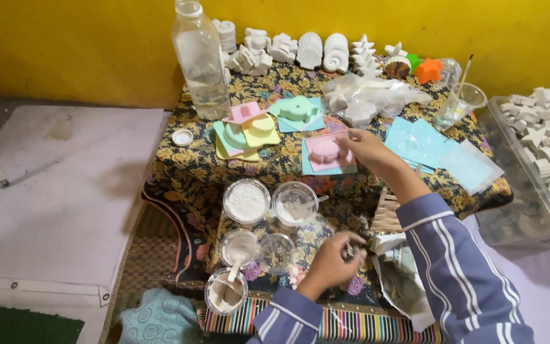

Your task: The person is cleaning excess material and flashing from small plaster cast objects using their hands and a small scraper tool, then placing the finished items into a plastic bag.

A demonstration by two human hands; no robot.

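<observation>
Right fingers: the right hand is reaching across the table, fingers curled down and touching the edge of the pink mould; whether they are pinching it I cannot tell.
Pink mould: it is lying on a blue sheet near the middle of the table, just beside the right hand.
Left fingers: the left hand is hovering low at the near edge, fingers pressed together around a small pale piece, too small to tell what it is.
Near the left hand: crumpled paper is lying just to its right, and a bundle of wooden sticks is standing above that.
Cups: four clear cups of white powder or paste are sitting left of the left hand, the fullest being the powder cup; a fifth one looks empty.
Stacked moulds: pastel moulds are piling up left of the pink one.
Further back: a clear bottle is standing near the yellow wall, with white plaster figures lined along it.
Far right: a clear bin is holding more white casts.
</observation>
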